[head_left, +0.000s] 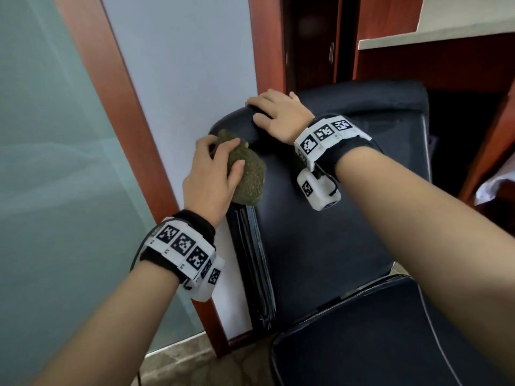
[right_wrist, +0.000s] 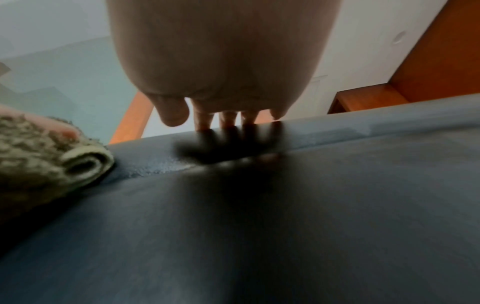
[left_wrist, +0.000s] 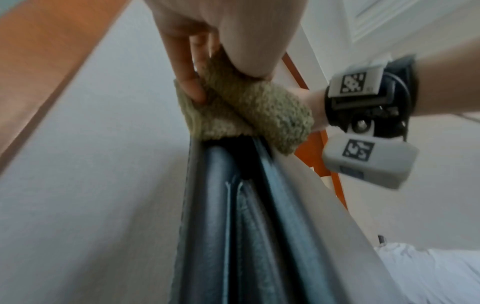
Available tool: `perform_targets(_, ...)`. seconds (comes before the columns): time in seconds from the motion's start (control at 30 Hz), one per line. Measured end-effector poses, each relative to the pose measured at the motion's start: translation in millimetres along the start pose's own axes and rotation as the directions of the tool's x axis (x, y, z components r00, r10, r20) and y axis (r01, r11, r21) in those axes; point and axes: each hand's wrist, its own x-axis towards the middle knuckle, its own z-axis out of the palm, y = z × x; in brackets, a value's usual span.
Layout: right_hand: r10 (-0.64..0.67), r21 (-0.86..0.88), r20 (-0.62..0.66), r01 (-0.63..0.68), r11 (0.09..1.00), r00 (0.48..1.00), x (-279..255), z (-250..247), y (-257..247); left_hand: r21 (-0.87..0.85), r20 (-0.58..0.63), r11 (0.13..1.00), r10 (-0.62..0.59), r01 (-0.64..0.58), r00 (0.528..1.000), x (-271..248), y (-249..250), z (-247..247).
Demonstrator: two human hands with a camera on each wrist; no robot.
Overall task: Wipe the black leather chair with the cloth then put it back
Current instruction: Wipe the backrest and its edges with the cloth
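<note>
The black leather chair faces me with its backrest upright. My left hand grips a folded olive-green cloth and holds it against the backrest's upper left corner. In the left wrist view the cloth wraps over the chair's side edge, pinched by my left hand. My right hand holds the backrest's top edge, fingers over the back and thumb on the front. The right wrist view shows that hand on the leather, with the cloth at its left.
A red-brown wooden door frame and a frosted glass panel stand close on the chair's left. A wooden desk lies behind the backrest. The chair's seat is below my right forearm.
</note>
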Motion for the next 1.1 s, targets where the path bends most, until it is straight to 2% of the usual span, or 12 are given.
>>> perform_targets(0.07,0.031,0.070,-0.025,-0.029,0.997,0.999,-15,3,1,-0.045,0.030,0.999,-0.025,0.026,0.999,-3,0,-8)
perform_targets(0.13,0.062,0.147,-0.125,-0.043,0.988,0.990,-42,12,5,-0.070,0.074,0.996,-0.056,0.062,0.996,-4,3,-13)
perform_targets(0.2,0.123,0.214,-0.259,-0.067,0.975,0.958,-77,29,11,-0.037,0.126,0.997,-0.061,0.066,0.990,-4,6,-17)
perform_targets(0.27,0.209,0.256,-0.303,-0.132,0.958,0.930,-107,47,14,0.020,0.185,0.999,-0.054,0.051,0.981,-4,8,-16)
perform_targets(0.37,0.332,0.264,-0.163,-0.283,0.922,0.929,-128,71,16,0.114,0.235,0.993,-0.070,0.044,0.969,-9,13,-7)
perform_targets(0.47,0.354,0.213,-0.060,-0.334,0.918,0.934,-130,82,12,0.122,0.217,0.988,-0.118,0.093,0.969,-17,15,3)
perform_targets(0.77,0.349,0.190,-0.030,-0.337,0.922,0.937,-128,86,12,-0.085,0.109,0.978,-0.179,0.189,0.978,-30,17,23)
perform_targets(0.97,0.341,0.186,-0.031,-0.330,0.925,0.939,-129,86,16,-0.130,0.163,0.972,-0.174,0.196,0.971,-57,16,34)
perform_targets(1.1,0.347,0.180,-0.043,-0.334,0.925,0.937,-128,85,18,-0.145,0.122,0.972,-0.166,0.183,0.979,-50,17,29)
